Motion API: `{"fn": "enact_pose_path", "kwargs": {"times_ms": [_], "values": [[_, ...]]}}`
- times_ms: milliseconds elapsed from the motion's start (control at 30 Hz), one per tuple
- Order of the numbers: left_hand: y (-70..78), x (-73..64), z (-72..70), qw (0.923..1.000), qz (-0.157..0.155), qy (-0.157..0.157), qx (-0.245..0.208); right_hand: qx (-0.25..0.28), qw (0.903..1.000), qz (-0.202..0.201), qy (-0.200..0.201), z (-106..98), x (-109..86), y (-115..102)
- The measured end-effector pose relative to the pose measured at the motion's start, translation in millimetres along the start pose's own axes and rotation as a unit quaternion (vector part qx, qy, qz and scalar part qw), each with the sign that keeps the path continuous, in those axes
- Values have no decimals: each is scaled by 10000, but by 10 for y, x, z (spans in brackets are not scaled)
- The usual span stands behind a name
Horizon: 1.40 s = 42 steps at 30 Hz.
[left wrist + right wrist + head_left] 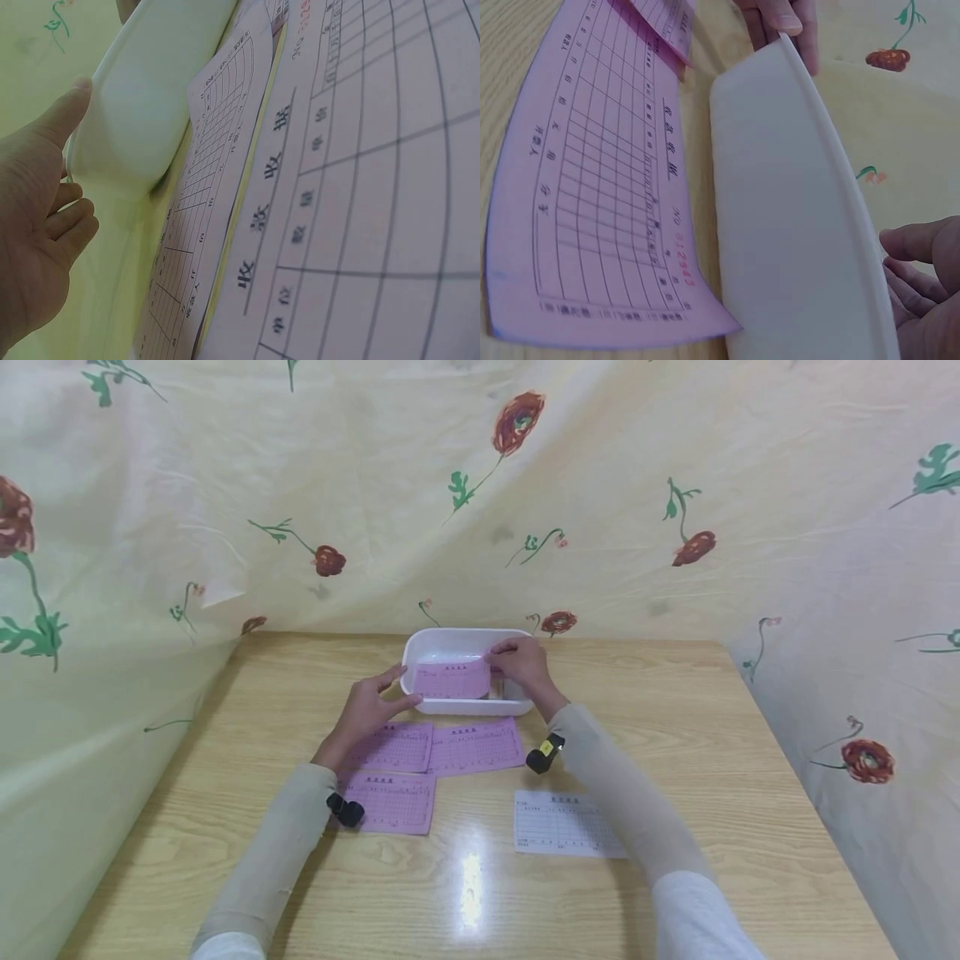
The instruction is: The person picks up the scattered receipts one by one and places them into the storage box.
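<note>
right sleeve (637, 802) covers an end of a white receipt slip (555, 828). left hand (363, 708) grips the white plastic tub (468, 707), thumb apart from fingers, probably to steady it while right hand (522, 663) pinches a pink receipt slip (452, 680) inside. three more pink slips (476, 748) lie in front, two part-hidden by the left arm (288, 835).

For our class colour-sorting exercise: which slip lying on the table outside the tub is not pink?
The white slip, furthest right and partly hidden behind the right sleeve in the head view; the other slips on the table are all pink.
</note>
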<state>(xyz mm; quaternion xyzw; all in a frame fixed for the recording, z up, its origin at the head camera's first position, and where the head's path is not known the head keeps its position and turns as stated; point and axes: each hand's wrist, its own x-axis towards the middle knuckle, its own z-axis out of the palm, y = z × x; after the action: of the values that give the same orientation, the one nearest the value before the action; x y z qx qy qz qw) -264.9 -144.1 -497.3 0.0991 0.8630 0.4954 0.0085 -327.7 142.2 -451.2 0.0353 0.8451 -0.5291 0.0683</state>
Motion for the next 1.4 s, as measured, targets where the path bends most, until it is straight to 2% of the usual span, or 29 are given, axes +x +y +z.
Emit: {"fn": "enact_pose_path", "kwargs": {"times_ms": [200, 333, 533, 667, 900, 1033, 1167, 1300, 1400], "values": [[12, -8, 10, 10000, -17, -2, -52, 204, 9998, -85, -14, -180, 2, 11], [10, -9, 12, 10000, -17, -17, -69, 284, 9991, -312, -84, -364, -83, -48], [-10, -5, 2, 10000, 6, -11, -95, 359, 9968, -673, -232, -669, -393, -204], [-23, -15, -6, 10000, -34, -16, -76, 378, 9956, -820, -258, -852, -637, -209], [-23, -43, -1, 9999, -108, 3, -101, 59, 9949, -1004, -104, -1122, -1019, 39], [-13, -38, -2, 9999, -106, -15, -121, -483, 9945, -926, 98, -1252, -1267, 190], [-4, -29, -5, 9999, -87, -17, -124, -1116, 9881, -1025, 263, -1347, -1496, 328], [-1, -23, -1, 9999, -11, 13, -137, -1360, 9822, -1231, 395, -1414, -1687, 443], [4, -24, 5, 9999, 2, 18, -149, -1499, 9804, -1209, 418, -1440, -1810, 553]]}}
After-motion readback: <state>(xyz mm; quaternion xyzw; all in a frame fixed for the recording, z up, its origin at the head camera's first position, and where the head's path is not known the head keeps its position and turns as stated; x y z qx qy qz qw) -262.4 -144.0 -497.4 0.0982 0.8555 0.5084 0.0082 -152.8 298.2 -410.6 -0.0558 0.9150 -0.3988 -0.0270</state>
